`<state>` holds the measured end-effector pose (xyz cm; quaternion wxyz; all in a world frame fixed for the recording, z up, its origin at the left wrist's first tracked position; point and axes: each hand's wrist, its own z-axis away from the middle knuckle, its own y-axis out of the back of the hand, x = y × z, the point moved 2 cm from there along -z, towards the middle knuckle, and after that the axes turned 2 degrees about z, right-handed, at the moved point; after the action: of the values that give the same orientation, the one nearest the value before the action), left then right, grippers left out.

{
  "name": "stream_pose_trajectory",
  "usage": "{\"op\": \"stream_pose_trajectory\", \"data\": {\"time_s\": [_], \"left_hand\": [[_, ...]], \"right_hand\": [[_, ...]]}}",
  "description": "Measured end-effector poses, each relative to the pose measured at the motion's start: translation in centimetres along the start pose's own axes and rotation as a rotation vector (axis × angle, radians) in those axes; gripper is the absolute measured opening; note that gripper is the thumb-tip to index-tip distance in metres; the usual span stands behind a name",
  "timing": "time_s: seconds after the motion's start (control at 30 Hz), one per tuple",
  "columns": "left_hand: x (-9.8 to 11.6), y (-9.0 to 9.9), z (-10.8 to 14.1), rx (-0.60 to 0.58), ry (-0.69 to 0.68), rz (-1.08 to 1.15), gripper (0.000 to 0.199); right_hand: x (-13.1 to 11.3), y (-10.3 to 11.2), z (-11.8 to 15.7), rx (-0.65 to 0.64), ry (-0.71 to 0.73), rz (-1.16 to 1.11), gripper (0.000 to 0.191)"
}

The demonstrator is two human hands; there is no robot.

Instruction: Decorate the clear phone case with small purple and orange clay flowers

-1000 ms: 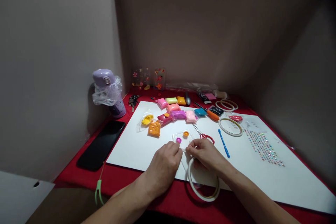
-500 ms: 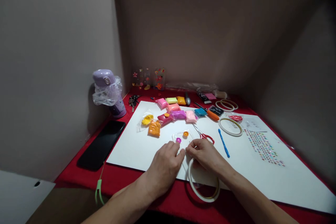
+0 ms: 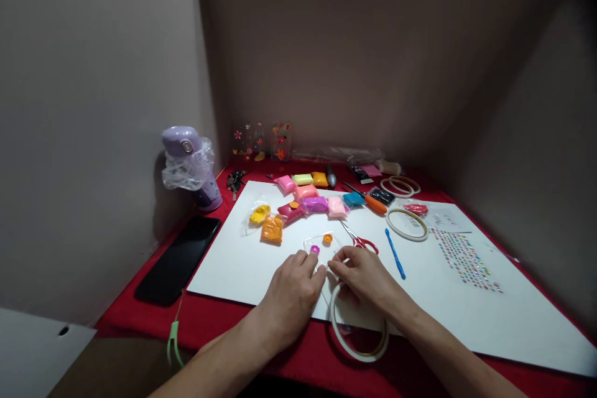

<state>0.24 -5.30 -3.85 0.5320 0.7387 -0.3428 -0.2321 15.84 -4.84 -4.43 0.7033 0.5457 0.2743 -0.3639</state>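
A clear phone case [image 3: 308,238] lies on the white board, partly under my hands. On it sit a small magenta clay flower [image 3: 314,250] and an orange clay flower [image 3: 328,239]. My left hand [image 3: 296,283] is curled over the case's near left side, gripping it, its thumb towards the right. Just beside it, my right hand [image 3: 361,270] has thumb and forefinger pinched together over the case; whatever is between them is too small to make out. Below my right wrist, a thin white tape roll [image 3: 336,339] overhangs the board's front edge. Red-handled scissors [image 3: 359,242] lie just beyond my right hand.
Several clay packets [image 3: 315,204] lie behind the case. A blue modelling tool [image 3: 395,255], another tape roll [image 3: 407,237] and a gem sticker sheet [image 3: 466,261] are on the right. A black phone [image 3: 178,261] and a purple bottle [image 3: 205,196] stand left.
Both hands keep nearly the same pose over the case. The whole view shifts slightly; no object is visibly taken up or let go.
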Motion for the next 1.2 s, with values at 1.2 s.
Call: {"op": "stream_pose_trajectory", "data": {"time_s": [1.2], "left_hand": [[0.2, 0.0, 0.2, 0.116, -0.064, -0.027, 0.02]], "right_hand": [[1.2, 1.2, -0.6, -0.002, 0.0, 0.087, 0.013]]}}
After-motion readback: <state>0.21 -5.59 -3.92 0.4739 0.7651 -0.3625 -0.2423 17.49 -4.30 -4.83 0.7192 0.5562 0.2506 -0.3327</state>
